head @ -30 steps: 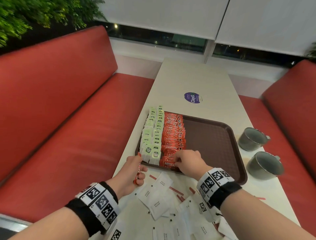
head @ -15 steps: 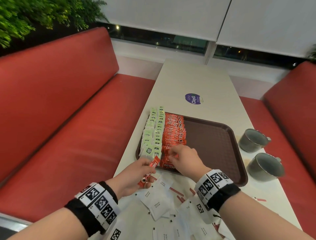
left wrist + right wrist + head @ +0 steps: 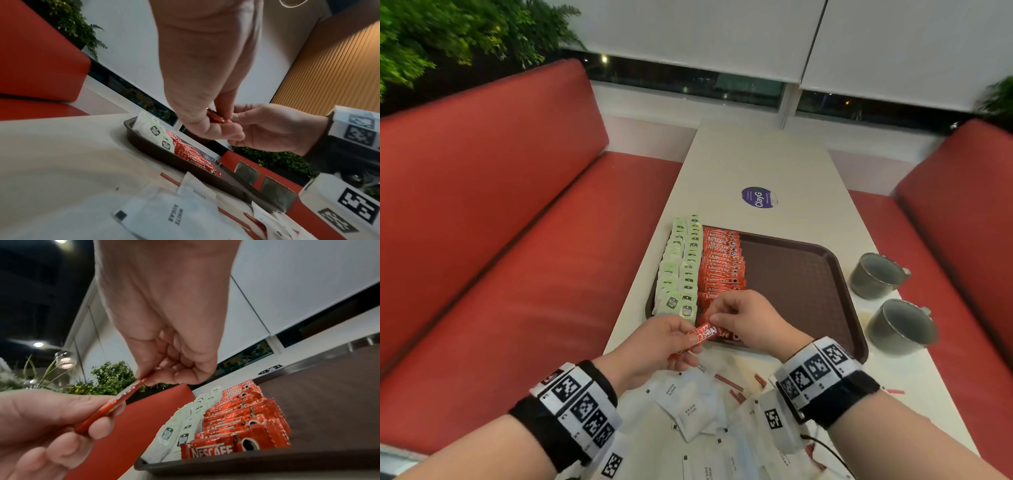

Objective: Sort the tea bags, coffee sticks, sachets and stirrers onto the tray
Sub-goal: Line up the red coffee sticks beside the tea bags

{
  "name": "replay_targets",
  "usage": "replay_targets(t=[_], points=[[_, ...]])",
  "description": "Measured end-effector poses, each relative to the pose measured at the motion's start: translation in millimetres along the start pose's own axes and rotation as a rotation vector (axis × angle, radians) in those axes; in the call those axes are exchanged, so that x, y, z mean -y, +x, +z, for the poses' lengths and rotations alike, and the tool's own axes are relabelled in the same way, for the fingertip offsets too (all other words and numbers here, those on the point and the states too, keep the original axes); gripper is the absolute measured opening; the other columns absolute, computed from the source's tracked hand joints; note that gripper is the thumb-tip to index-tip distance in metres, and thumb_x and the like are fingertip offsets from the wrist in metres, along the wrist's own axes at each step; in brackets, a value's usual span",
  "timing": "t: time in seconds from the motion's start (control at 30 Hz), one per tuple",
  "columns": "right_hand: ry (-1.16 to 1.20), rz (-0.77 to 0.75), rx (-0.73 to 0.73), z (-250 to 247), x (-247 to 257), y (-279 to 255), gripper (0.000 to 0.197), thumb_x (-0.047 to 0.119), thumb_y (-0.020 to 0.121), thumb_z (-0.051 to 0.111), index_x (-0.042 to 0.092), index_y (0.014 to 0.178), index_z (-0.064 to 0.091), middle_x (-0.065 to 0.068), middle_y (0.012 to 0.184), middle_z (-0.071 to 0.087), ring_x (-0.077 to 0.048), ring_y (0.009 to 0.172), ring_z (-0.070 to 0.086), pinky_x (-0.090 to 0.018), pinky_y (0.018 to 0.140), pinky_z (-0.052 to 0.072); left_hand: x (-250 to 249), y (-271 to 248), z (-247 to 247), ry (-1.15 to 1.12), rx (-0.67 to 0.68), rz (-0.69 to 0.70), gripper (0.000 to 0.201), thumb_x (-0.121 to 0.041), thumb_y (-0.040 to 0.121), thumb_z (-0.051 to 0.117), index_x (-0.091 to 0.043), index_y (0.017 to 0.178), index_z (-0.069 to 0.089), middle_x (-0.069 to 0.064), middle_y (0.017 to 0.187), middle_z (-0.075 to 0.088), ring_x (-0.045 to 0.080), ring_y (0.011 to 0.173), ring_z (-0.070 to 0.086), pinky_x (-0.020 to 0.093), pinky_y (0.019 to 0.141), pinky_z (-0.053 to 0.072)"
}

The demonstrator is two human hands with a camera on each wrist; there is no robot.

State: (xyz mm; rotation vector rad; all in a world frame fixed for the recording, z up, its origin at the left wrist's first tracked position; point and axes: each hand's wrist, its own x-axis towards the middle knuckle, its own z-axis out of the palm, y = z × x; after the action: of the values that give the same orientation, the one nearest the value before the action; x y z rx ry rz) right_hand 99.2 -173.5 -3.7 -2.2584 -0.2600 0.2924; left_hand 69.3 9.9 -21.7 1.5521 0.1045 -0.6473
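Note:
A red coffee stick (image 3: 702, 334) (image 3: 111, 404) (image 3: 216, 117) hangs just in front of the brown tray's (image 3: 808, 274) near left corner. My left hand (image 3: 654, 342) (image 3: 41, 426) grips its lower end, and my right hand (image 3: 743, 318) (image 3: 267, 128) pinches its upper end between thumb and forefinger. On the tray's left side lie two rows of pale green tea bags (image 3: 681, 267) (image 3: 185, 426) and a row of red coffee sticks (image 3: 722, 263) (image 3: 246, 418). White sugar sachets (image 3: 688, 404) (image 3: 174, 216) and thin red stirrers (image 3: 729, 383) lie loose on the table near me.
Two grey metal mugs (image 3: 876, 274) (image 3: 900, 325) stand to the right of the tray. The white table (image 3: 756, 164) carries a purple sticker (image 3: 758, 197) beyond the tray. Red benches (image 3: 517, 240) run along both sides.
My left hand has brought the coffee stick up and right from the table edge. My right hand left the row on the tray and took hold of the stick's upper end.

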Motion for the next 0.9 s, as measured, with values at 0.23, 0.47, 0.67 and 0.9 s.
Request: replay_targets(t=[0.23, 0.47, 0.67, 0.9], points=[[0.564, 0.099, -0.058, -4, -8, -10, 0.012, 0.013, 0.087, 0.067, 0.002, 0.084, 0.068, -0.004, 0.073, 0.064, -0.016, 0.068, 0.056, -0.027, 0.069, 0.045, -5, -1, 6, -0.052, 0.004, 0.048, 0.005, -0.011, 0.097, 0.051, -0.008, 0.098, 0.055, 0.008, 0.087, 0.068, 0.013, 0.067, 0.067, 0.021, 0.058, 0.050], [0.498, 0.110, -0.095, -6, -7, -16, 0.013, 0.001, 0.082, 0.070, 0.012, 0.076, 0.068, -0.004, 0.069, 0.062, -0.015, 0.066, 0.055, -0.028, 0.069, 0.048, -4, 1, 13, 0.160, -0.049, 0.119, 0.003, -0.008, 0.087, 0.065, -0.009, 0.089, 0.066, 0.000, 0.078, 0.065, 0.001, 0.061, 0.058, 0.011, 0.055, 0.044], [0.638, 0.071, -0.125, -6, -2, -24, 0.008, 0.001, 0.082, 0.070, 0.007, 0.086, 0.068, -0.006, 0.075, 0.068, -0.011, 0.066, 0.061, -0.023, 0.066, 0.050, -8, 5, 15, -0.013, -0.096, 0.133, 0.003, -0.004, 0.084, 0.068, -0.005, 0.082, 0.066, 0.005, 0.071, 0.061, 0.009, 0.056, 0.051, 0.017, 0.055, 0.045], [0.429, 0.030, -0.072, 4, 1, -26, 0.018, 0.001, 0.079, 0.074, 0.017, 0.072, 0.068, 0.000, 0.069, 0.068, -0.011, 0.064, 0.062, -0.025, 0.066, 0.051, -7, 4, 15, -0.239, -0.073, 0.130, 0.005, 0.003, 0.087, 0.061, -0.001, 0.086, 0.062, 0.010, 0.072, 0.067, 0.013, 0.064, 0.067, 0.021, 0.061, 0.054]])
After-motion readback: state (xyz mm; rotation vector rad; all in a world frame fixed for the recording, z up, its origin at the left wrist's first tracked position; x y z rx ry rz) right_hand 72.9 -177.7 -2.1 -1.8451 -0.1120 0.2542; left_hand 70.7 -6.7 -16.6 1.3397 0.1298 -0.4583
